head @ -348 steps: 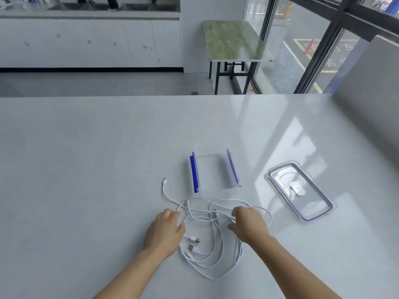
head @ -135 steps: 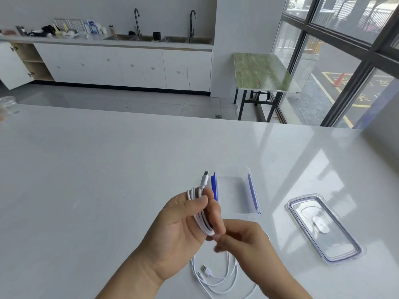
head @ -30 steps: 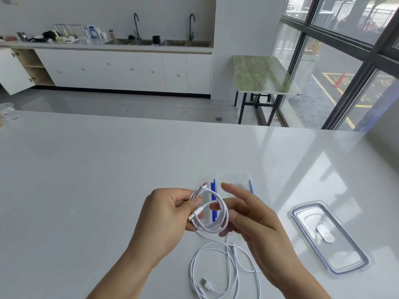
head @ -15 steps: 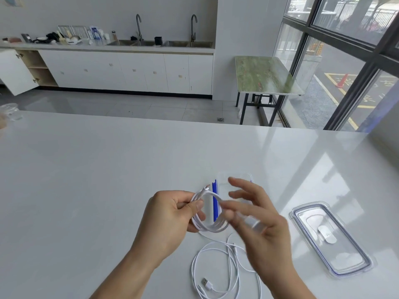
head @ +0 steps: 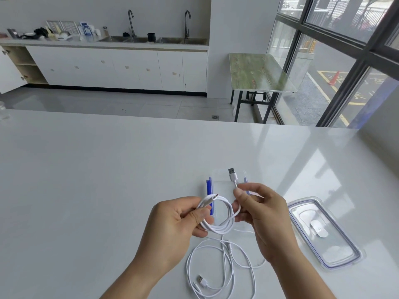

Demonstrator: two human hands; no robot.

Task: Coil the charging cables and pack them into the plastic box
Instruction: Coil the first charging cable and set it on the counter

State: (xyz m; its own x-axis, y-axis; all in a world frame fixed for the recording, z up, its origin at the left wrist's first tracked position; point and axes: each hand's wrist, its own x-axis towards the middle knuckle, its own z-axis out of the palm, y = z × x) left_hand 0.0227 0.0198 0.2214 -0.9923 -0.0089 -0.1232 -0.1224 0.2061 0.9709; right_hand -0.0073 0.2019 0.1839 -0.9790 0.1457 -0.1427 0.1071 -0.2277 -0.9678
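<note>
A white charging cable (head: 222, 225) is wound into a small coil and held above the white table. My left hand (head: 174, 225) pinches the coil's left side, with the small plug sticking up by the thumb. My right hand (head: 261, 214) grips the same cable just below its USB plug (head: 232, 173), which points upward. Behind the hands stands the clear plastic box (head: 224, 184) with blue clips, partly hidden by them. A second white cable (head: 218, 270) lies loose on the table below the hands.
The clear box lid (head: 323, 231) lies flat on the white table (head: 108, 180) to the right of my right hand. A kitchen counter with sinks and a small green table stand across the floor beyond the table's far edge.
My right hand has closed on the cable's free end and lifted the USB plug upright above the coil. The left hand keeps its hold on the coil.
</note>
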